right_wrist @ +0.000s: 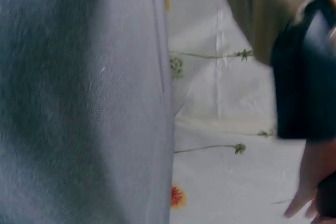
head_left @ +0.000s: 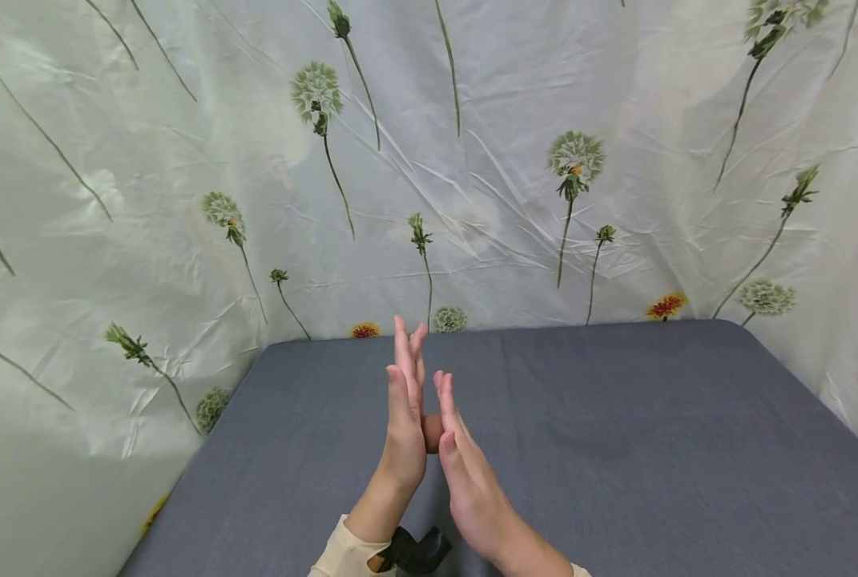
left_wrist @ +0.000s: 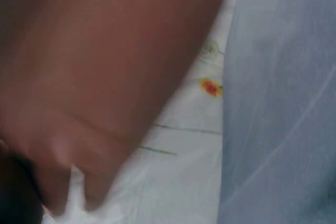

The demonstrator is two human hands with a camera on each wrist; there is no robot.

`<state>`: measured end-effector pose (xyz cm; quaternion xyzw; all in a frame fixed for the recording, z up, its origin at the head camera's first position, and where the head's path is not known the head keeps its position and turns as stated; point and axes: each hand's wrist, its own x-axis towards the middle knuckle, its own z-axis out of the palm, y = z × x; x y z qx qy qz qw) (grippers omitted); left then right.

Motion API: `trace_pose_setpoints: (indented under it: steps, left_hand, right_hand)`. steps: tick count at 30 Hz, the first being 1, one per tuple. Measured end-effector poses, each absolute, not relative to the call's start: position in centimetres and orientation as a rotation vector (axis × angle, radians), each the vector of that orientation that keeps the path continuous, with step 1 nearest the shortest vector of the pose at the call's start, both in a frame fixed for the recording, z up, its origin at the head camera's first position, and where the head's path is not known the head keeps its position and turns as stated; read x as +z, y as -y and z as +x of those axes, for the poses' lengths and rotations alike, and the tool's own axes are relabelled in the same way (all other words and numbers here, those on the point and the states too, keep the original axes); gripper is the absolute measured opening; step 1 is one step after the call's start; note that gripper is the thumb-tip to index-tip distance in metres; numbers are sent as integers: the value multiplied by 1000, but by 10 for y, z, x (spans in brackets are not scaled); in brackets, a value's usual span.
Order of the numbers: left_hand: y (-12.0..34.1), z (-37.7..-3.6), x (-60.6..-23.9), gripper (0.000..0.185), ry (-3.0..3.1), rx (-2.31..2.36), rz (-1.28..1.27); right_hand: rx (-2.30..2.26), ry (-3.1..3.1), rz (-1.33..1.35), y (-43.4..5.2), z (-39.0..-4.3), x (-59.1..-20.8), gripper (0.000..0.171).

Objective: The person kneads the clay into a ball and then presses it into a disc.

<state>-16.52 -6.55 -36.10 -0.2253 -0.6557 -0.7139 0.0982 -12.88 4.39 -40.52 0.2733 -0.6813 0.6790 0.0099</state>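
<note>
In the head view a small brown rounded lump (head_left: 433, 434) sits between the two palms, partly covered by them; its material cannot be told. My left hand (head_left: 405, 425) stands upright with straight fingers, its palm against the lump's left side. From the other side my right hand (head_left: 468, 477) presses flat on it, tilted to the left, fingers straight and a little lower than the left ones. Blurred skin of a hand (left_wrist: 105, 72) fills much of the left wrist view. At the right of the right wrist view are a beige sleeve (right_wrist: 286, 11) and part of a hand (right_wrist: 313, 174).
A dark grey cloth-covered table (head_left: 616, 449) lies beneath the hands. Behind it and along its sides hangs a pale curtain (head_left: 472, 200) printed with dandelions and flowers. A black strap-like device (head_left: 417, 551) is at the left wrist.
</note>
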Motion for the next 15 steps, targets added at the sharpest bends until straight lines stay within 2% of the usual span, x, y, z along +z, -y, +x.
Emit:
trace_pose_setpoints:
  steps: [5,11,15]
  left_hand:
    - [61,-172,-374,77,1956,-2216,-626]
    - [40,-163,-387,73,2011,-2351,-777]
    - [28,-151,-385,72,2034,-2328,-884]
  right_hand:
    - [2019,2070,907,-46,-123,-399,56]
    - [1789,1910,922,-63,-134,-389,58]
    - [1780,1896,830,-77,-143,-385,60]
